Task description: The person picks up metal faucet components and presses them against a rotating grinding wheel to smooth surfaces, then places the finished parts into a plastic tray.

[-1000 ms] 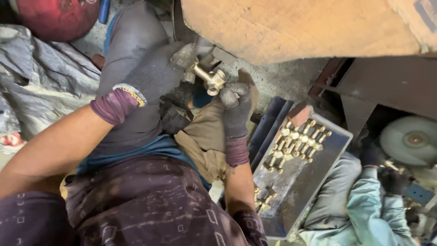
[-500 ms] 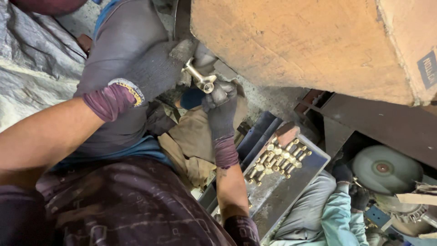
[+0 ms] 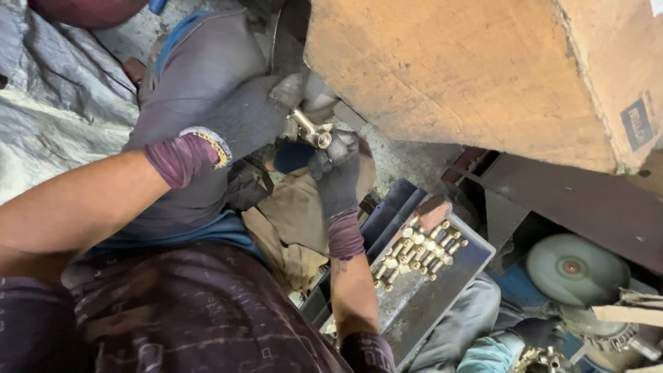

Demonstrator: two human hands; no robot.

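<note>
Head view: two gloved hands (image 3: pixel 290 138) grip one brass fitting (image 3: pixel 311 130).

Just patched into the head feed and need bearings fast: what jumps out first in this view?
At top centre, the gloved left hand and right hand together grip a brass fitting, close under a big cardboard box that fills the upper right. Below the right forearm, a metal tray holds rows of similar brass parts. A round grey wheel sits at the lower right.
</note>
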